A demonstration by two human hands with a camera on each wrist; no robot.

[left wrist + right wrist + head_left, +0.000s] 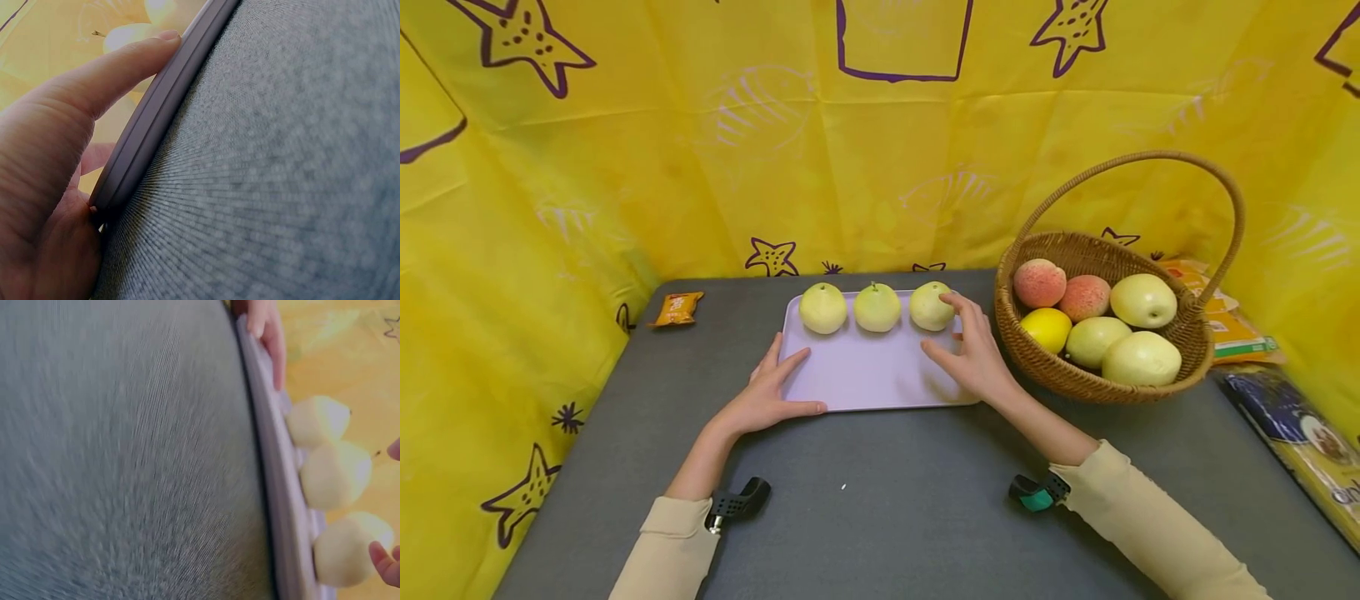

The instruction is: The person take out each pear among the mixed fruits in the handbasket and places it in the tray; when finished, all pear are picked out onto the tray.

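Note:
Three round, pale yellow-green fruits stand in a row along the far side of a lilac tray (857, 375): a left fruit (822, 309), a middle fruit (877, 308) and a right fruit (929, 307). My left hand (767, 393) rests around the tray's near left corner, fingers spread. In the left wrist view its thumb (119, 72) lies straight against the tray rim (140, 140). My right hand (976, 354) is over the tray's right end. Its index fingertip appears to touch the right fruit, while the thumb stands apart from it.
A wicker basket (1060, 375) with a tall handle stands right of the tray, holding two peaches (1040, 283), a lemon (1047, 330) and several pale fruits. A small orange packet (677, 309) lies back left. Flat packages (1300, 433) lie at the right edge.

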